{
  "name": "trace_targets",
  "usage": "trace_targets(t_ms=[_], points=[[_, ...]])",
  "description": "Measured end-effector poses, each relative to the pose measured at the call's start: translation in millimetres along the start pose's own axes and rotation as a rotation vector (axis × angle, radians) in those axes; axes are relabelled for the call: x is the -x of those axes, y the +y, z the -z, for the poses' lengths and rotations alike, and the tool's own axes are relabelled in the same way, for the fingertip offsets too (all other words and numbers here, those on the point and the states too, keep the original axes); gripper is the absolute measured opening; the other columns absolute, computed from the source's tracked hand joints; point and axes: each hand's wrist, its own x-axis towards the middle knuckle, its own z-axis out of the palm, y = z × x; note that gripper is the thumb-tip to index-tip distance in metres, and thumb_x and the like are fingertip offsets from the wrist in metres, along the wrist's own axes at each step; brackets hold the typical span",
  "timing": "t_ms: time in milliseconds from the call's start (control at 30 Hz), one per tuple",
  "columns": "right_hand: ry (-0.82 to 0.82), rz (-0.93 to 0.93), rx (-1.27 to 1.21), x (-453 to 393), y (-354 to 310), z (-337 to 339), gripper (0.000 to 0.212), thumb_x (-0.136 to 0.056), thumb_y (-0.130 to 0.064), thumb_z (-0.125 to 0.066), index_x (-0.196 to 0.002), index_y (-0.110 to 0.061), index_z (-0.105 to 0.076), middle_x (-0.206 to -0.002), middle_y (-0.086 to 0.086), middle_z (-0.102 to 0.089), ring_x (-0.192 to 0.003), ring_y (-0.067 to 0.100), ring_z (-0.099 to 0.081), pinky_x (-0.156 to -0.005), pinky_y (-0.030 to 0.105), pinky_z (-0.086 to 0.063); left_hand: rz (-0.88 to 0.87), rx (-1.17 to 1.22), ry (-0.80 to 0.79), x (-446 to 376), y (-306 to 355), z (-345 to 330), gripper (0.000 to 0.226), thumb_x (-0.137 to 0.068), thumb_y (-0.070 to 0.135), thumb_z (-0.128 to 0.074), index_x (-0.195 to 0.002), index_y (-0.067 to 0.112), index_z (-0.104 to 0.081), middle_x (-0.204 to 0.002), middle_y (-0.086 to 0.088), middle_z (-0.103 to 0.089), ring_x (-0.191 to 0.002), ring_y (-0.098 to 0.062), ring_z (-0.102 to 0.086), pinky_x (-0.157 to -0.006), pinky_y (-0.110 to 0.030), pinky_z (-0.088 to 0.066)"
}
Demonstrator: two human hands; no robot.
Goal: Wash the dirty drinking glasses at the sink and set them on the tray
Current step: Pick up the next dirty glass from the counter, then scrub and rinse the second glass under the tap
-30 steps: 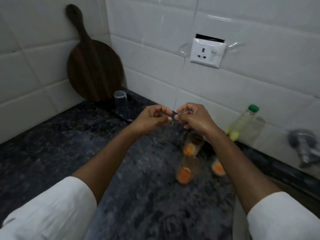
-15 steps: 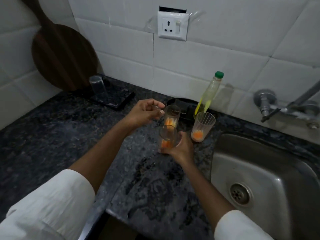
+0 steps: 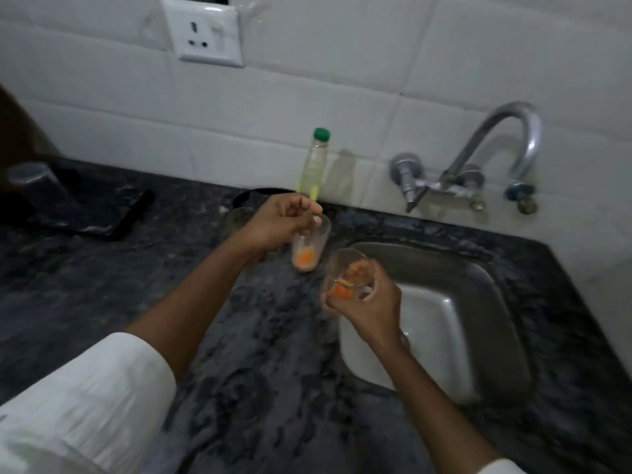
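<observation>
Two hands work over a dark speckled granite counter [image 3: 260,354], both arms coming out of white sleeves [image 3: 82,401] at the bottom of the view. Nearest, the right hand [image 3: 367,302] is curled around a drinking glass with orange residue [image 3: 345,278], gripping it near its base and holding it tilted at the left rim of the steel sink [image 3: 478,336], off the counter. Just beyond and to the left, the left hand [image 3: 277,222] has its fingers bent and pinched together at the rim of a second glass [image 3: 309,246], which stands upright on the counter with an orange pool in its bottom; something thin seems caught between the fingertips, but motion blur hides what it is. Behind that hand a third glass [image 3: 239,220] shows faintly, clear and blurred. Farther back, a slim bottle with a green cap [image 3: 314,164] stands upright near the tiled wall, yellowish liquid inside. Off to the far left lies a dark tray [image 3: 113,213] with an upturned glass [image 3: 32,184] on it. At the wall, a curved chrome tap [image 3: 496,155] arches over the sink, and a white wall socket [image 3: 203,35] sits on the tiles above.
</observation>
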Motion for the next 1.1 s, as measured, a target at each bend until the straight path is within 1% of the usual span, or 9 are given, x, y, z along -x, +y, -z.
trace_targets(t_ms=[100, 200, 267, 467, 567, 667, 800, 933, 1100], points=[[0.120, -0.074, 0.067, -16, 14, 68, 0.048, -0.049, -0.014, -0.090, -0.085, -0.018, -0.059, -0.078, -0.013, -0.065, -0.069, -0.008, -0.059, -0.060, 0.010, -0.042, 0.035, -0.087, -0.057, -32, 16, -68, 0.005, -0.094, 0.018, -0.063, -0.091, 0.016, -0.067, -0.083, -0.007, -0.068, -0.057, -0.006, -0.059, -0.044, -0.012, -0.041], [0.171, -0.188, 0.108, -34, 30, 121, 0.047, -0.055, -0.013, -0.087, -0.091, -0.021, -0.057, -0.081, -0.017, -0.061, -0.071, -0.003, -0.057, -0.063, 0.021, -0.043, 0.057, -0.299, -0.076, -66, 26, -129, 0.032, -0.087, 0.048, -0.067, -0.077, 0.018, -0.070, -0.075, -0.004, -0.070, -0.063, -0.011, -0.061, -0.062, -0.024, -0.048], [0.177, -0.226, 0.084, -47, 44, 146, 0.052, -0.058, -0.011, -0.088, -0.098, -0.022, -0.057, -0.088, -0.010, -0.062, -0.079, 0.010, -0.059, -0.067, 0.024, -0.044, 0.059, -0.397, -0.038, -87, 31, -161, 0.050, -0.079, 0.062, -0.066, -0.064, 0.015, -0.063, -0.062, -0.003, -0.063, -0.063, -0.017, -0.061, -0.062, -0.029, -0.046], [0.089, -0.276, -0.043, -81, 85, 182, 0.055, -0.058, -0.005, -0.089, -0.099, -0.022, -0.057, -0.092, -0.003, -0.061, -0.080, 0.016, -0.062, -0.048, 0.011, -0.041, 0.105, -0.588, 0.306, -116, 45, -203, 0.075, -0.074, 0.083, -0.048, -0.080, 0.012, -0.070, -0.081, -0.009, -0.070, -0.078, -0.029, -0.067, -0.065, -0.033, -0.048], [0.034, -0.285, -0.080, -93, 98, 183, 0.055, -0.054, -0.006, -0.090, -0.090, -0.030, -0.055, -0.089, -0.008, -0.061, -0.077, 0.014, -0.063, -0.051, 0.019, -0.049, 0.113, -0.720, 0.420, -120, 49, -200, 0.085, -0.071, 0.092, -0.033, -0.081, 0.017, -0.073, -0.078, -0.007, -0.069, -0.075, -0.028, -0.067, -0.072, -0.037, -0.056], [-0.011, -0.288, -0.090, -101, 102, 180, 0.055, -0.051, -0.010, -0.090, -0.086, -0.034, -0.055, -0.089, -0.009, -0.062, -0.079, 0.014, -0.065, -0.057, 0.031, -0.057, 0.081, -0.791, 0.394, -121, 54, -201, 0.076, -0.081, 0.083, -0.035, -0.078, 0.016, -0.071, -0.076, -0.007, -0.069, -0.074, -0.028, -0.066, -0.072, -0.038, -0.056], [-0.046, -0.251, -0.044, -110, 94, 176, 0.050, -0.051, -0.020, -0.087, -0.088, -0.031, -0.057, -0.082, -0.012, -0.065, -0.072, 0.007, -0.064, -0.056, 0.020, -0.050, 0.057, -0.716, 0.392, -125, 55, -205, 0.064, -0.092, 0.067, -0.043, -0.069, 0.012, -0.067, -0.071, -0.009, -0.065, -0.071, -0.030, -0.064, -0.062, -0.033, -0.046], [-0.023, -0.230, 0.000, -118, 91, 169, 0.052, -0.047, -0.027, -0.087, -0.090, -0.031, -0.058, -0.085, -0.010, -0.068, -0.079, 0.013, -0.066, -0.076, 0.036, -0.056, 0.046, -0.598, 0.398, -125, 50, -205, 0.061, -0.096, 0.060, -0.045, -0.052, 0.018, -0.054, -0.055, 0.000, -0.054, -0.057, -0.023, -0.055, -0.054, -0.030, -0.032], [-0.023, -0.229, -0.002, -120, 84, 167, 0.050, -0.050, -0.022, -0.088, -0.085, -0.036, -0.054, -0.089, -0.010, -0.068, -0.081, 0.012, -0.066, -0.076, 0.032, -0.057, 0.025, -0.523, 0.377, -132, 43, -199, 0.063, -0.088, 0.065, -0.038, -0.058, 0.016, -0.064, -0.062, -0.006, -0.063, -0.064, -0.029, -0.063, -0.061, -0.037, -0.047]])
